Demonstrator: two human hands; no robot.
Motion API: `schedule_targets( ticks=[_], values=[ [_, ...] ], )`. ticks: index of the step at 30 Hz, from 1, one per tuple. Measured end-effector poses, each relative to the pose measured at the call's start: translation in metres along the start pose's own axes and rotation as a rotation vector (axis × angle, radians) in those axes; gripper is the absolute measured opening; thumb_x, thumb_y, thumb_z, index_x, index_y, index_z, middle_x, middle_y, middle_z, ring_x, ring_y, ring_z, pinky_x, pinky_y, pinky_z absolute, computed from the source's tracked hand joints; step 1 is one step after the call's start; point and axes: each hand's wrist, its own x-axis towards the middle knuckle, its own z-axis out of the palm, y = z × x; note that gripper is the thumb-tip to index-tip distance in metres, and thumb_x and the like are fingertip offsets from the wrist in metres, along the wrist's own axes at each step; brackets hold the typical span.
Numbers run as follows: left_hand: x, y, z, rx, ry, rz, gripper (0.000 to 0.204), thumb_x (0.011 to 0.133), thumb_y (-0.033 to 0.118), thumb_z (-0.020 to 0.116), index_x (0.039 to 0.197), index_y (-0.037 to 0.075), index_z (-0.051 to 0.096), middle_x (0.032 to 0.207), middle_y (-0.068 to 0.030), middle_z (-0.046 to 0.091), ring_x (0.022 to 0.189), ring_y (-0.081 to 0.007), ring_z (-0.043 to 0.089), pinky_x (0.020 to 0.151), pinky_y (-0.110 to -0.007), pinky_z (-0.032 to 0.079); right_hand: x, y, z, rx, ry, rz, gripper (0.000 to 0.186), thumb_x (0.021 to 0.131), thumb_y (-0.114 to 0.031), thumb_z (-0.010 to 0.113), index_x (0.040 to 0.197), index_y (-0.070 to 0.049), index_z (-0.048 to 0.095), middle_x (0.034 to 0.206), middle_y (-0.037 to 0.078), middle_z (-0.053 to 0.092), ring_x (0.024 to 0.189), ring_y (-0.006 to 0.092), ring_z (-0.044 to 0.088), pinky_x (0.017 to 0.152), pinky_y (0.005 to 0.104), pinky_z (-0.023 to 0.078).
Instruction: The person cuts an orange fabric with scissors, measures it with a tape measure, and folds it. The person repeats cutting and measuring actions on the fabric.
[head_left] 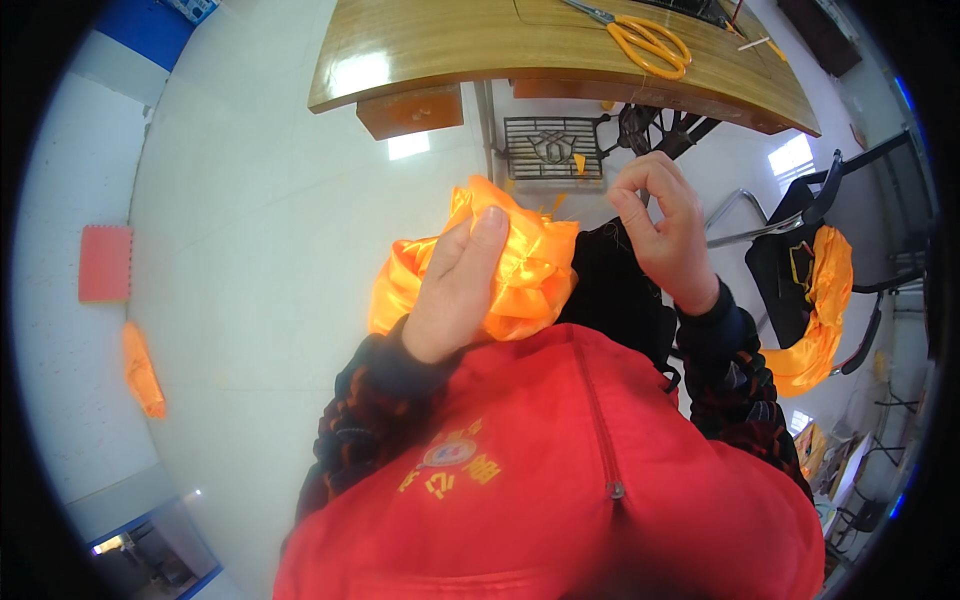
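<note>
My left hand (462, 275) is closed on a bunched piece of shiny orange satin cloth (530, 265), its thumb pressed on top of the folds. The cloth rests over my lap, in front of a red apron (520, 430). To the right of the cloth and raised a little, my right hand (665, 225) has its thumb and forefinger brought together in a pinch. Fine thread-like strands show near those fingertips, but what they hold is too small to make out. Loose orange threads stick out from the cloth's far edge.
Ahead stands a wooden sewing table (440, 40) with orange-handled scissors (650, 45) on it and a metal treadle (553, 145) below. At right, a black chair (790, 270) carries more orange cloth (825, 310). An orange piece (142, 370) lies on the floor at left, by a red notebook-like item (105, 263).
</note>
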Motion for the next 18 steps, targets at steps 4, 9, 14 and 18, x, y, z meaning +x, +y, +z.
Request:
schedule_targets(
  ticks=[4,9,14,18],
  values=[
    [0.002,0.001,-0.009,0.097,0.014,0.024,0.042,0.1,0.032,0.038,0.114,-0.005,0.052,0.106,-0.0117,0.062,0.091,-0.0163,0.062,0.082,-0.029,0.05,0.012,0.03,-0.027,-0.279,-0.124,0.105,0.019,0.085,-0.017,0.059,0.082,0.002,0.059,0.082,0.016,0.057,0.08,0.0343,0.055,0.07,0.04,0.043],
    [0.006,0.001,-0.007,0.005,0.076,0.024,0.036,0.101,0.029,0.036,0.104,-0.001,0.056,0.097,-0.0051,0.061,0.086,-0.011,0.058,0.077,-0.026,0.047,0.069,0.078,-0.059,-0.483,0.245,-0.037,0.021,0.084,-0.017,0.059,0.095,0.002,0.059,0.096,0.017,0.06,0.093,0.0343,0.056,0.08,0.0393,0.045],
    [0.012,0.001,-0.008,0.034,0.212,0.002,0.033,0.101,0.029,0.036,0.092,0.004,0.056,0.084,0.0024,0.056,0.074,-0.005,0.048,0.067,-0.023,0.042,0.121,0.13,-0.053,-0.719,0.169,-0.153,0.027,0.083,-0.013,0.052,0.104,0.004,0.055,0.1,0.024,0.06,0.097,0.0378,0.057,0.085,0.0444,0.045],
    [0.008,-0.003,-0.009,-0.047,0.171,0.078,0.035,0.101,0.031,0.037,0.096,0.002,0.054,0.088,-0.0016,0.055,0.079,-0.0091,0.049,0.071,-0.026,0.042,0.141,0.147,-0.052,-0.75,-0.122,0.01,0.029,0.077,-0.006,0.048,0.104,0.005,0.053,0.09,0.029,0.06,0.089,0.0434,0.058,0.079,0.0498,0.046]
  ],
)
